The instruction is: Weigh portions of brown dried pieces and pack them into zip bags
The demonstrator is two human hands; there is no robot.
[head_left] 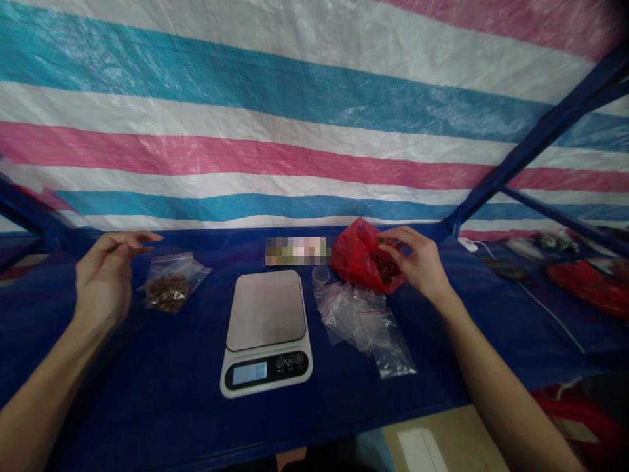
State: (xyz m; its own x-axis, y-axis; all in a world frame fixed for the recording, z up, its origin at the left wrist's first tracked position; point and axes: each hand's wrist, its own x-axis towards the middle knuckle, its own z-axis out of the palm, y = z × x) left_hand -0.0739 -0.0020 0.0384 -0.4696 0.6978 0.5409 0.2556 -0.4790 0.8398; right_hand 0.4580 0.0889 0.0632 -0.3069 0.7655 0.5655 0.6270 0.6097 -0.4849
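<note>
My left hand (105, 275) hovers over the blue table at the left, fingers loosely curled and apart, holding nothing. Just right of it lies a small clear zip bag (171, 283) filled with brown pieces. My right hand (415, 262) reaches into a red plastic bag (361, 255) of dark reddish-brown pieces, its fingers closed at the bag's opening. A white kitchen scale (268, 331) with a bare steel plate sits in the middle. Several empty clear zip bags (363, 321) lie right of the scale.
A small clear cup (320, 275) stands behind the scale. The blue table (147, 387) backs onto a striped tarp wall (295, 98). More red bags (584, 285) and a white cable (540, 301) lie at the far right, beyond a blue frame post (521, 151).
</note>
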